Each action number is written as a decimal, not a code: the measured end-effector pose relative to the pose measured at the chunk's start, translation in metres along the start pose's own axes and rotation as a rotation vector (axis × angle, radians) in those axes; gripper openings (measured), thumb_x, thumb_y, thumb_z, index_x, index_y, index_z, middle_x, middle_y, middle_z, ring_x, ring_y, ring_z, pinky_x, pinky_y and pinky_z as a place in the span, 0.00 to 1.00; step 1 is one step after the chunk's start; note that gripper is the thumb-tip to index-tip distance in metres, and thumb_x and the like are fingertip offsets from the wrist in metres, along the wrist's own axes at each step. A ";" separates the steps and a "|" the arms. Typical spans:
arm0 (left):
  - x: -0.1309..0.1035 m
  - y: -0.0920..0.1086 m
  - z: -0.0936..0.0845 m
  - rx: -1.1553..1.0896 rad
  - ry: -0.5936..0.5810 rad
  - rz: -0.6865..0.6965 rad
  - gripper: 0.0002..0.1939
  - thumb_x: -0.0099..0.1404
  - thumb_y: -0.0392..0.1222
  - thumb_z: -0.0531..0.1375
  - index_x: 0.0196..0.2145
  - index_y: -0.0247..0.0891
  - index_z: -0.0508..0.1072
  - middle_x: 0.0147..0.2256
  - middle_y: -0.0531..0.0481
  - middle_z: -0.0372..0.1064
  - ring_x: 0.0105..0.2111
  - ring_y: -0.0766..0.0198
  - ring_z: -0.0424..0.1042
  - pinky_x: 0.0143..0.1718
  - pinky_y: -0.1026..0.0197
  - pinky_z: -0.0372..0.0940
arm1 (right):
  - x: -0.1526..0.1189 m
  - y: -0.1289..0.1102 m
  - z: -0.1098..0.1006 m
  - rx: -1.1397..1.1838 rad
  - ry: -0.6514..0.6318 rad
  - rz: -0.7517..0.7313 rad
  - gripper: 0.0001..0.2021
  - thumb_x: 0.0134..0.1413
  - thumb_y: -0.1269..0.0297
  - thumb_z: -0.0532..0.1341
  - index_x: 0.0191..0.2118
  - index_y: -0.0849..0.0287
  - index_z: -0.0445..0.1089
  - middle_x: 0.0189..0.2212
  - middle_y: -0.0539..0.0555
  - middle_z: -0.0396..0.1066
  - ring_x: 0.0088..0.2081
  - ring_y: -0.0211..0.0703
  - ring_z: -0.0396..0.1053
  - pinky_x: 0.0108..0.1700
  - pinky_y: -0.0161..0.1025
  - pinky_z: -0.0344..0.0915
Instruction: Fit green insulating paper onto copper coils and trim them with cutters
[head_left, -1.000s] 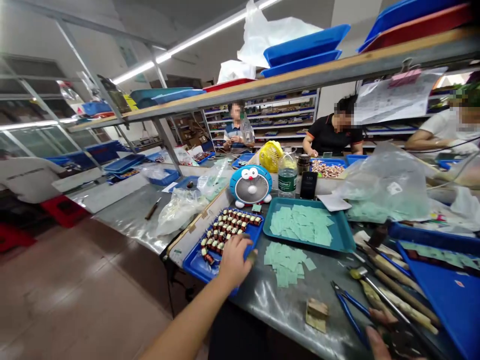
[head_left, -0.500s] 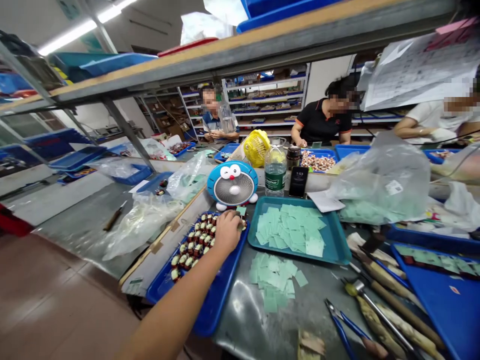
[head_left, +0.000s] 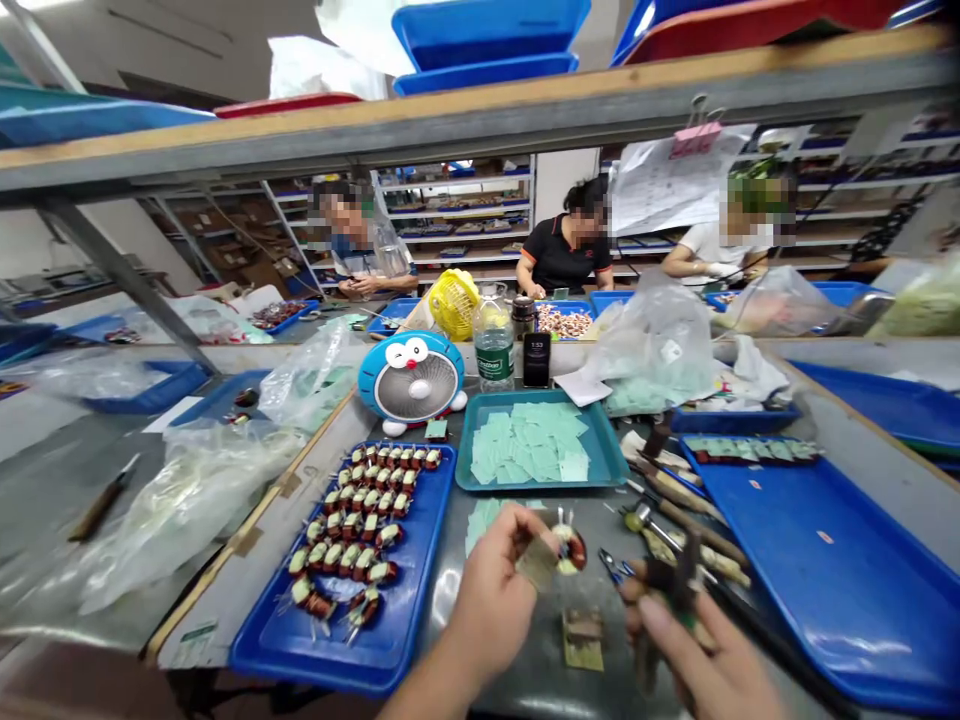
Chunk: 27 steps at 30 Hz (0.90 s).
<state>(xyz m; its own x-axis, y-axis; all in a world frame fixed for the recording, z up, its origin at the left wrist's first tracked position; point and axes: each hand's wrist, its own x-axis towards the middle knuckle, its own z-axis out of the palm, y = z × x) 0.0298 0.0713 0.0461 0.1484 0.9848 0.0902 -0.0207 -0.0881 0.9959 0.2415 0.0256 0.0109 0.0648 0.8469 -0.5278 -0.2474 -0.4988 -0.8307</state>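
Note:
My left hand (head_left: 499, 580) is closed near the middle of the bench, pinching a copper-wound coil (head_left: 571, 550) with pale tape and thin wire leads. A green paper piece (head_left: 537, 562) shows beside its fingers. At the lower right, my right hand (head_left: 690, 640) is wrapped round a dark tool (head_left: 679, 580), blurred by motion. Below the coil a small block with a yellowish base (head_left: 583, 640) sits on the bench. Rows of similar coils (head_left: 367, 525) lie in the blue tray (head_left: 375, 655) at the left.
A teal tray (head_left: 616, 465) holds green paper pieces, with more beside it. Behind stand a blue fan (head_left: 411, 380), a bottle (head_left: 495, 350) and a phone (head_left: 536, 360). Hand tools (head_left: 690, 510) lie right, near another blue tray (head_left: 832, 580). A shelf crosses overhead; three people sit opposite.
My left hand has come back from the left tray's far edge to the bench middle with a coil. My right hand has entered view holding a tool. The view has turned right.

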 end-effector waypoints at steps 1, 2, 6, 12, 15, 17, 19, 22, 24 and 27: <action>-0.009 -0.001 0.007 0.030 -0.025 -0.005 0.12 0.71 0.50 0.60 0.37 0.38 0.67 0.35 0.48 0.74 0.36 0.62 0.73 0.40 0.62 0.66 | -0.004 -0.001 0.015 0.067 -0.059 -0.006 0.53 0.31 0.42 0.76 0.63 0.63 0.61 0.52 0.60 0.71 0.50 0.46 0.75 0.49 0.31 0.77; -0.017 -0.001 0.011 0.074 -0.026 0.000 0.12 0.71 0.50 0.61 0.37 0.38 0.68 0.35 0.49 0.73 0.35 0.62 0.72 0.38 0.62 0.65 | -0.009 -0.002 0.029 0.118 -0.082 -0.059 0.52 0.35 0.43 0.76 0.64 0.63 0.60 0.53 0.61 0.70 0.50 0.45 0.75 0.51 0.32 0.77; -0.043 -0.005 0.007 0.187 -0.014 0.068 0.12 0.72 0.49 0.60 0.46 0.39 0.70 0.41 0.46 0.74 0.41 0.60 0.73 0.44 0.60 0.67 | -0.026 -0.003 0.059 0.175 -0.142 -0.077 0.46 0.34 0.48 0.77 0.59 0.64 0.63 0.53 0.61 0.69 0.47 0.41 0.75 0.46 0.28 0.75; -0.064 -0.019 -0.006 0.414 -0.116 0.140 0.34 0.63 0.46 0.69 0.64 0.45 0.65 0.56 0.41 0.71 0.54 0.49 0.70 0.57 0.50 0.64 | -0.039 0.007 0.063 0.207 -0.252 0.035 0.42 0.42 0.47 0.74 0.59 0.63 0.60 0.47 0.60 0.70 0.33 0.29 0.70 0.36 0.27 0.71; -0.064 -0.022 -0.007 0.403 -0.141 0.085 0.28 0.65 0.47 0.67 0.60 0.43 0.68 0.52 0.43 0.74 0.49 0.52 0.74 0.52 0.53 0.66 | -0.036 0.013 0.056 0.116 -0.269 0.032 0.41 0.47 0.45 0.71 0.60 0.63 0.60 0.45 0.59 0.71 0.36 0.30 0.71 0.39 0.27 0.72; -0.060 -0.021 -0.008 0.396 -0.155 0.047 0.27 0.66 0.48 0.66 0.60 0.43 0.68 0.49 0.45 0.76 0.45 0.55 0.75 0.48 0.56 0.67 | -0.033 0.011 0.044 -0.007 -0.259 0.001 0.41 0.48 0.43 0.70 0.61 0.64 0.61 0.45 0.59 0.71 0.39 0.33 0.72 0.42 0.27 0.73; -0.055 -0.019 -0.007 0.408 -0.162 0.003 0.26 0.68 0.49 0.65 0.61 0.43 0.66 0.47 0.47 0.76 0.43 0.57 0.75 0.47 0.58 0.68 | -0.031 0.004 0.032 -0.145 -0.197 -0.071 0.40 0.49 0.43 0.70 0.61 0.64 0.63 0.45 0.58 0.71 0.43 0.33 0.72 0.46 0.25 0.72; -0.048 -0.016 -0.004 0.409 -0.194 -0.043 0.26 0.70 0.50 0.62 0.62 0.44 0.65 0.46 0.48 0.76 0.43 0.58 0.75 0.46 0.58 0.68 | -0.029 -0.007 0.020 -0.290 -0.136 -0.175 0.36 0.52 0.43 0.68 0.59 0.64 0.66 0.44 0.55 0.72 0.45 0.30 0.71 0.50 0.21 0.70; -0.044 -0.017 -0.001 0.412 -0.220 -0.048 0.25 0.71 0.49 0.60 0.63 0.43 0.64 0.46 0.47 0.76 0.43 0.57 0.76 0.46 0.57 0.69 | -0.027 -0.010 0.018 -0.372 -0.155 -0.225 0.32 0.56 0.43 0.65 0.57 0.64 0.68 0.46 0.55 0.72 0.46 0.30 0.71 0.50 0.21 0.70; -0.042 -0.021 0.003 0.447 -0.257 -0.008 0.26 0.71 0.46 0.60 0.65 0.44 0.63 0.55 0.44 0.73 0.52 0.54 0.74 0.54 0.54 0.68 | -0.021 -0.007 0.016 -0.533 -0.179 -0.349 0.27 0.61 0.44 0.61 0.53 0.65 0.71 0.47 0.56 0.71 0.47 0.30 0.71 0.50 0.22 0.68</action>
<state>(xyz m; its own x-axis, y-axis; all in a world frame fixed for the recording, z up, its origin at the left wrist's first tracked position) 0.0270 0.0315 0.0214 0.3865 0.9219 0.0258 0.3978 -0.1919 0.8972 0.2263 0.0146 0.0309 -0.1182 0.9701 -0.2120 0.2740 -0.1734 -0.9460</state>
